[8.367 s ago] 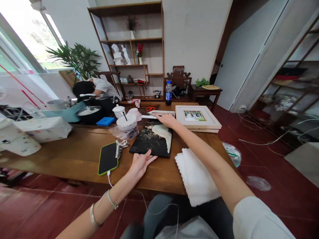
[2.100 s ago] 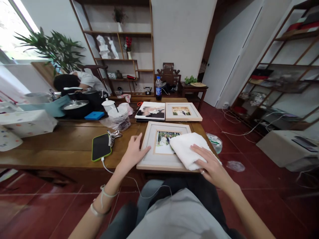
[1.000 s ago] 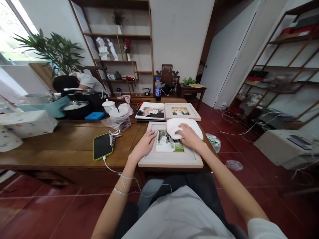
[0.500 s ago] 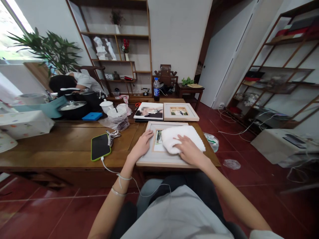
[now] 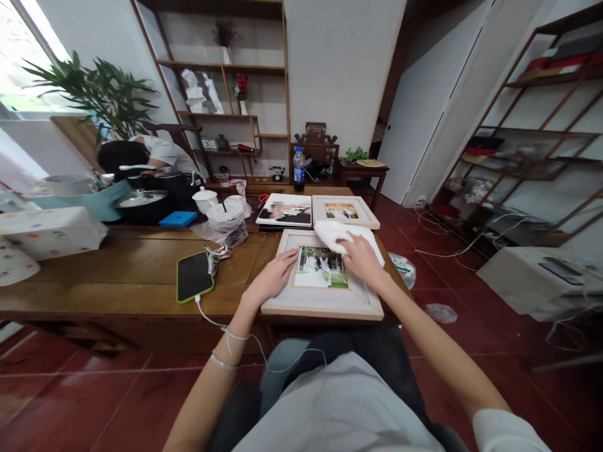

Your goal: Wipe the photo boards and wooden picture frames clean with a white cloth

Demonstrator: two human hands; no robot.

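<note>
A wooden picture frame (image 5: 325, 306) with a pale mount and a photo (image 5: 323, 267) of two people lies flat on the table in front of me. My left hand (image 5: 273, 276) rests on its left border, fingers stretched out and holding nothing. On the frame's upper right part, a white towel (image 5: 332, 232) is bunched under my right hand (image 5: 362, 254), whose fingers grip and press it. The towel covers the frame's upper right corner and a little of the photo's top edge.
Behind the frame lie a photo album (image 5: 285, 210) and a second framed picture (image 5: 360, 218). A charging phone (image 5: 194, 277) sits left, its white cable crossing my left wrist. Farther back stand a lidded cup (image 5: 225, 213), a bottle (image 5: 298, 168) and pots (image 5: 141, 206). Another person (image 5: 167, 154) bends down behind them.
My right hand has slid the towel up and away from me across the frame, uncovering most of the photo. My left hand stays on the left border.
</note>
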